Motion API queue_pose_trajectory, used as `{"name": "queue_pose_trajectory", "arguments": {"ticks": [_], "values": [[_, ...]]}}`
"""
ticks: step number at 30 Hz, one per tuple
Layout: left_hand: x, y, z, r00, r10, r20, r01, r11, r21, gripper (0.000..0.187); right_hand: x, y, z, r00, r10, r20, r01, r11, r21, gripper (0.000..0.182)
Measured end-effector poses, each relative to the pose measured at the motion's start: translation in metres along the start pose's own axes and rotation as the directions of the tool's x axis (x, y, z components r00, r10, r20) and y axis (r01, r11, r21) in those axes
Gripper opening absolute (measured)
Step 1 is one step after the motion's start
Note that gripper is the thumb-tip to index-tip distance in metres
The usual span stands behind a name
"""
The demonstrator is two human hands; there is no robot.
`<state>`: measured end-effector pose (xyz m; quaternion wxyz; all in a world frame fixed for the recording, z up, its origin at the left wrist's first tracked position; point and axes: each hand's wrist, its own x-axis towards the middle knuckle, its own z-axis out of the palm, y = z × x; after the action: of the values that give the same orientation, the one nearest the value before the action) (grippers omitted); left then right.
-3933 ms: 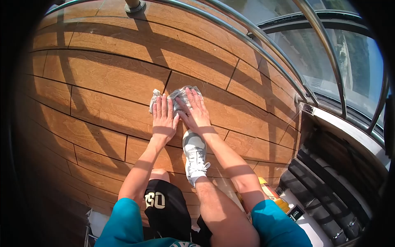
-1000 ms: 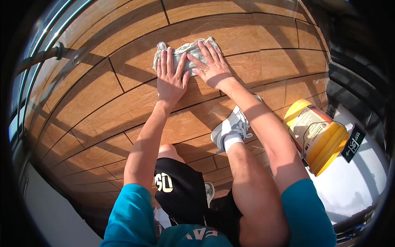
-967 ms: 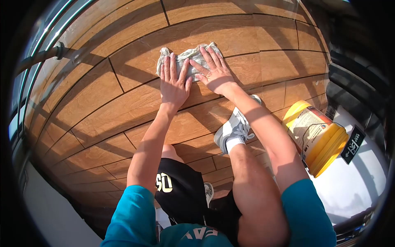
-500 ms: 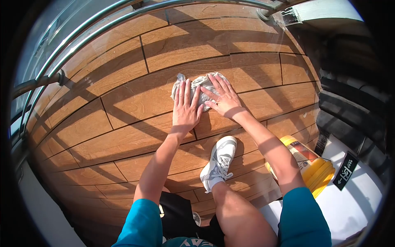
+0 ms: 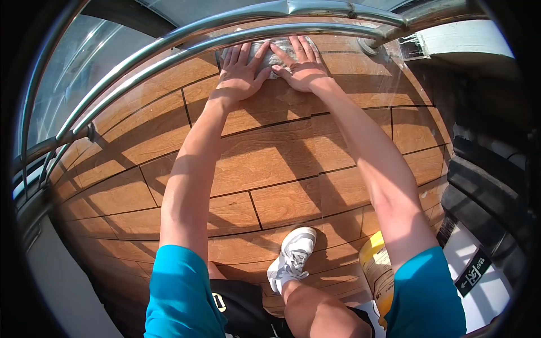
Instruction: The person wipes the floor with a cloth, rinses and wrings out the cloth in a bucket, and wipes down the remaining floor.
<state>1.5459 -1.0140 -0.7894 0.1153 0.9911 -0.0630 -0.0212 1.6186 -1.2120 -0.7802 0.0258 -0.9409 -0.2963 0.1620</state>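
Both hands press down on a crumpled, pale grey-white cloth (image 5: 271, 58) on the wood-look tiled floor (image 5: 265, 158), close to the metal railing. My left hand (image 5: 241, 73) lies flat on the cloth's left part with its fingers spread. On the right part, my right hand (image 5: 300, 66) is also flat, fingers apart, its thumb close to the left thumb. Neither hand is closed round the cloth. Much of the cloth is hidden under the fingers.
Curved metal rails (image 5: 236, 38) arch across the top and left. A yellow container (image 5: 376, 267) and a white box with a black label (image 5: 489, 293) stand at the lower right. Black ridged objects (image 5: 479, 183) line the right side. A white shoe (image 5: 296, 253) is below.
Both hands and the cloth have moved forward across the floor, up to the railing, and the arms are stretched further out. The view has shifted, showing more of the railing.
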Motion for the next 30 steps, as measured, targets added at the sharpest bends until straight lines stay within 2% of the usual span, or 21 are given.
{"name": "queue_pose_trajectory", "arguments": {"ticks": [1,3,5,8,10,11,12,13,14,16,17,19,22,23,25,27,29,30], "values": [[0.010,-0.006,0.000,0.999,0.028,-0.041,-0.028,1.000,0.001,0.065,0.006,0.001,-0.002,1.000,0.008,0.007,-0.009,0.999,0.041,0.063],[0.024,-0.010,-0.002,0.999,-0.028,-0.016,0.029,0.992,0.124,0.064,0.020,0.001,-0.010,0.997,0.042,0.064,-0.044,0.999,0.025,0.064],[0.043,-0.030,0.012,0.992,0.065,-0.109,-0.050,0.989,0.137,0.065,0.027,-0.004,-0.026,0.985,0.081,0.150,-0.079,0.997,-0.020,0.065],[0.038,-0.021,0.008,0.990,0.070,-0.126,-0.040,0.973,0.228,0.065,0.026,-0.008,-0.028,0.971,0.123,0.206,-0.122,0.992,-0.021,0.064],[0.019,0.003,0.007,0.992,-0.095,-0.083,0.103,0.990,0.096,0.065,0.005,-0.004,-0.011,1.000,0.026,0.009,-0.027,0.988,0.150,0.060],[0.001,0.015,0.008,0.988,-0.057,-0.145,0.057,0.998,-0.003,0.065,-0.014,-0.003,0.001,0.994,-0.026,-0.103,0.038,0.993,0.116,0.057],[-0.022,0.028,0.010,0.979,-0.004,-0.203,-0.001,1.000,-0.027,0.066,-0.039,-0.004,0.016,0.969,-0.073,-0.236,0.101,0.989,0.106,0.057],[-0.049,0.050,0.005,0.990,-0.074,-0.123,0.063,0.994,-0.089,0.065,-0.063,-0.002,0.029,0.925,-0.149,-0.349,0.193,0.977,0.094,0.058],[-0.077,0.067,0.006,0.989,-0.053,-0.140,0.037,0.993,-0.113,0.064,-0.091,-0.009,0.028,0.929,-0.184,-0.321,0.228,0.968,0.102,0.060],[-0.135,0.098,0.004,0.996,-0.053,-0.070,0.040,0.985,-0.168,0.064,-0.148,-0.016,0.036,0.926,-0.252,-0.281,0.308,0.935,0.175,0.059],[-0.154,0.107,0.004,0.998,-0.043,-0.035,0.034,0.976,-0.217,0.064,-0.172,-0.018,0.047,0.924,-0.259,-0.282,0.319,0.928,0.194,0.059],[-0.166,0.111,0.007,0.999,-0.034,-0.022,0.030,0.983,-0.180,0.064,-0.186,-0.020,0.051,0.919,-0.278,-0.280,0.335,0.925,0.178,0.060],[-0.143,0.096,0.001,1.000,-0.027,0.007,0.027,0.981,-0.191,0.066,-0.155,-0.012,0.046,0.897,-0.320,-0.304,0.373,0.918,0.133,0.061],[-0.127,0.085,0.000,0.999,-0.021,-0.039,0.014,0.986,-0.166,0.066,-0.135,-0.009,0.044,0.894,-0.321,-0.314,0.376,0.917,0.133,0.061],[-0.085,0.063,-0.002,0.996,-0.034,-0.084,0.027,0.996,-0.081,0.066,-0.092,-0.005,0.027,0.907,-0.274,-0.320,0.303,0.952,0.044,0.059],[-0.037,0.037,-0.007,0.996,-0.047,-0.082,0.039,0.995,-0.087,0.068,-0.041,0.000,0.021,0.887,-0.233,-0.399,0.248,0.969,-0.015,0.058],[0.011,0.016,-0.007,0.983,-0.175,0.053,0.176,0.984,0.000,0.066,0.009,-0.003,-0.009,0.983,-0.098,-0.157,0.102,0.995,0.020,0.053],[0.031,0.008,-0.015,0.955,-0.226,0.193,0.241,0.969,-0.059,0.066,0.037,0.001,-0.011,0.989,-0.094,-0.112,0.103,0.992,0.077,0.050]]}}
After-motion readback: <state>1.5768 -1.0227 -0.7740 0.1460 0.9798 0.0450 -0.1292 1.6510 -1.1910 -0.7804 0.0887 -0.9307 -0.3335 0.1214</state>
